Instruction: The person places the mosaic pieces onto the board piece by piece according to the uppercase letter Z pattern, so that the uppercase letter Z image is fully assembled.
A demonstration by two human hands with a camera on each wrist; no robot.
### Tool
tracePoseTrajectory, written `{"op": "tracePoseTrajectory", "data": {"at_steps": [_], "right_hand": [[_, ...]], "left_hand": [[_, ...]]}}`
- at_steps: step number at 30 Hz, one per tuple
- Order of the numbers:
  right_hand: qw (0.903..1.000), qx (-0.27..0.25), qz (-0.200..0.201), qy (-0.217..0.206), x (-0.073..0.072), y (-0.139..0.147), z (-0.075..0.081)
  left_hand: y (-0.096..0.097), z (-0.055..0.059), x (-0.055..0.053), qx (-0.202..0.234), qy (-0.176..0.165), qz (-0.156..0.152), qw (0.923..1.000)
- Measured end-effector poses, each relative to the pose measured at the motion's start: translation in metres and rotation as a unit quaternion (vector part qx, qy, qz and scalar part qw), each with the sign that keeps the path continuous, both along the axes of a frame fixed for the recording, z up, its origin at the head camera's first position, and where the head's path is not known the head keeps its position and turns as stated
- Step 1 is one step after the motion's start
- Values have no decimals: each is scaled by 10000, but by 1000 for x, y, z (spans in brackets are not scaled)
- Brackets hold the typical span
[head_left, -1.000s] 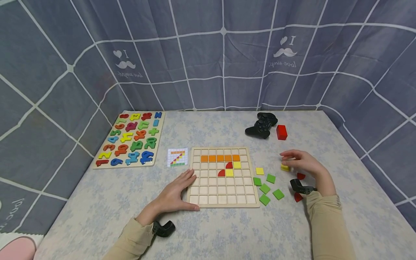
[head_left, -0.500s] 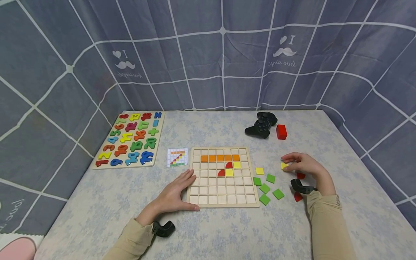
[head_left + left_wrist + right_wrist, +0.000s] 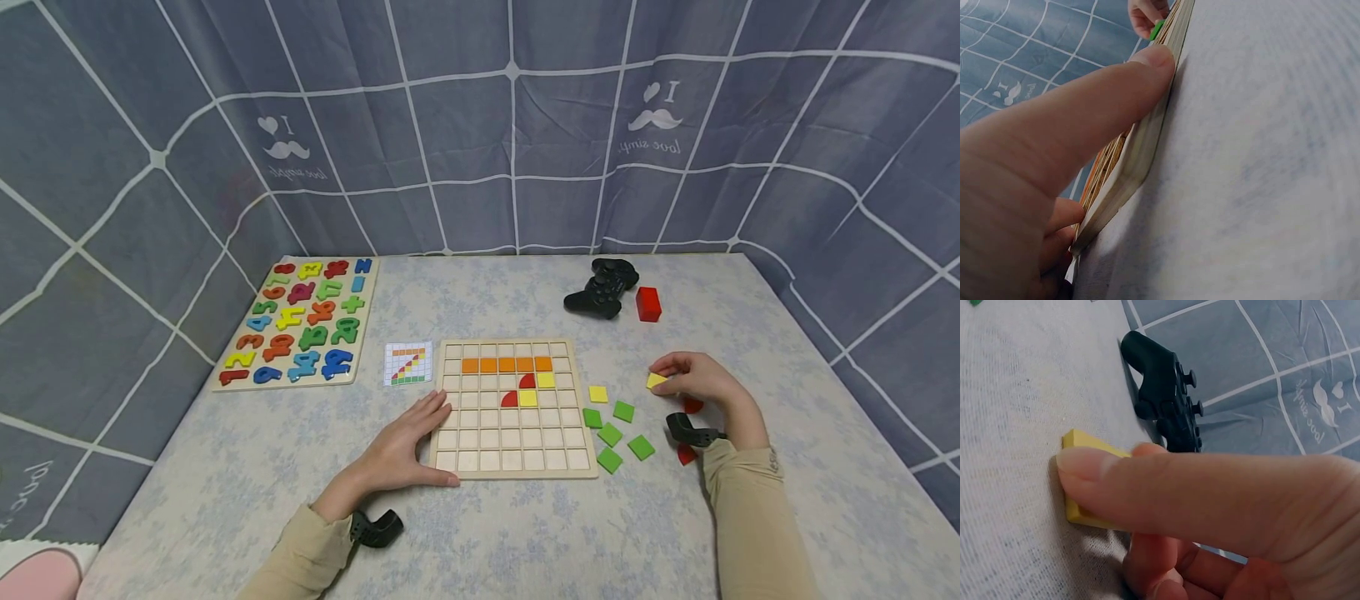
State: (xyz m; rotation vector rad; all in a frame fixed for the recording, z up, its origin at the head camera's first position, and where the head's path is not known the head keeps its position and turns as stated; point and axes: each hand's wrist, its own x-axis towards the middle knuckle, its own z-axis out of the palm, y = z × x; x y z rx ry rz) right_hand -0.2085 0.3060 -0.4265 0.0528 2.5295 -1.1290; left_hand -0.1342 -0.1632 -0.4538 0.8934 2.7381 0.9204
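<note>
My right hand (image 3: 703,383) pinches a yellow square tile (image 3: 1085,510) between thumb and fingers, low over the cloth. My left hand (image 3: 401,446) rests at the near left corner of the wooden grid board (image 3: 465,481), thumb stretched along its front edge and fingers at its left side. On the board lie a row of orange squares (image 3: 507,365), two yellow squares (image 3: 545,380) and two red quarter-round pieces (image 3: 510,399). Beside the left fingers is a pattern card (image 3: 408,379) with a coloured figure. Red pieces (image 3: 686,454) lie partly hidden under my right wrist.
Several green squares (image 3: 610,434) and another yellow square (image 3: 597,394) lie right of the board. A black game controller (image 3: 602,288) and a red block (image 3: 648,305) stand at the back right. A number puzzle board (image 3: 300,385) lies at the left, before the curtain (image 3: 465,133).
My right fingers have closed on the yellow tile and tilted it slightly up. My left hand has stayed at the board's corner.
</note>
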Motion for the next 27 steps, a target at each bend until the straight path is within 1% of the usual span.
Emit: {"op": "tracePoseTrajectory", "data": {"at_steps": [8, 11, 14, 18, 21, 27], "right_hand": [[9999, -31, 114, 103, 0, 0, 4], [9995, -39, 228, 227, 0, -4, 7], [9985, 0, 339, 419, 0, -13, 13], [9954, 57, 598, 747, -1, -35, 21], [9915, -27, 876, 963, -1, -58, 24], [9805, -239, 1516, 1224, 7, -109, 26]], "left_hand": [[0, -1, -1, -71, -77, 27, 9999], [0, -1, -1, -63, -87, 33, 9999], [-1, -1, 0, -62, -91, 43, 9999], [-1, -1, 0, -55, -70, 46, 9999], [-1, -1, 0, -55, -76, 49, 9999], [-1, -2, 0, -35, -99, 45, 9999]]}}
